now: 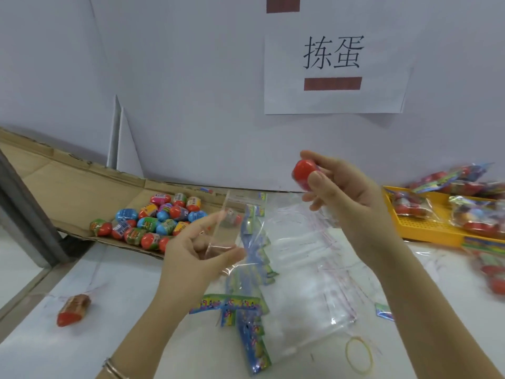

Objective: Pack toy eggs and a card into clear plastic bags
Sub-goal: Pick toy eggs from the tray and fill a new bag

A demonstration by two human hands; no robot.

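A white paper sign (336,75) with 2 black characters and a red-brown bar (332,83) under them hangs on the white wall (191,77) in the upper right of the frame. A flattened brown cardboard sheet (68,181) lies at middle left, beside a grey metal post (30,214). A yellow perforated tray (426,228) sits at the right edge on the white table (131,291). 1 yellow rubber band (358,338) lies at lower right.

You're facing a pale, evenly lit wall (191,77), a white paper sign (336,99) on it right of centre. Below you sits a glossy white table (109,296); a grey metal post (27,203) slants at your left.
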